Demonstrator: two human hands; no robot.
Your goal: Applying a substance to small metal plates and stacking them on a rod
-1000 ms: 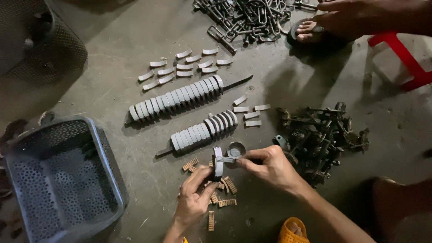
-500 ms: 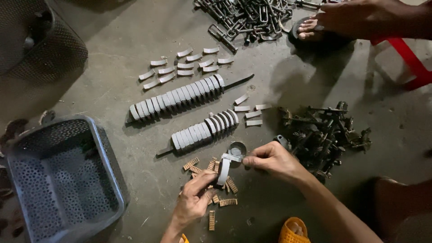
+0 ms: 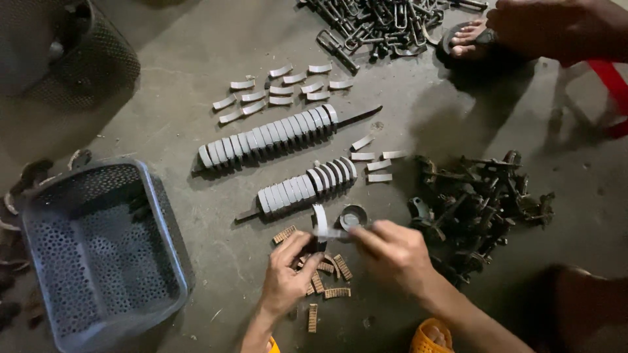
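1. Head view: since a second ago, the curved grey shoe (image 3: 320, 219) has been raised upright; seating appears under way.
2. The right hand (image 3: 390, 250) is pinched on a thin tool (image 3: 329, 233) against it.
3. The left hand (image 3: 288, 274) is closed over the small ribbed pads (image 3: 325, 267) just beneath.

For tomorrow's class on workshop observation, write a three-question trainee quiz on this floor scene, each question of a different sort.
1. True or false: the grey perforated basket lies to the left of the left hand.
2. How many long rows of curved grey pieces are threaded on rods?
3. The right hand is nearest: A) pile of dark metal parts B) red stool C) basket.

Key: 1 true; 2 two; 3 A.
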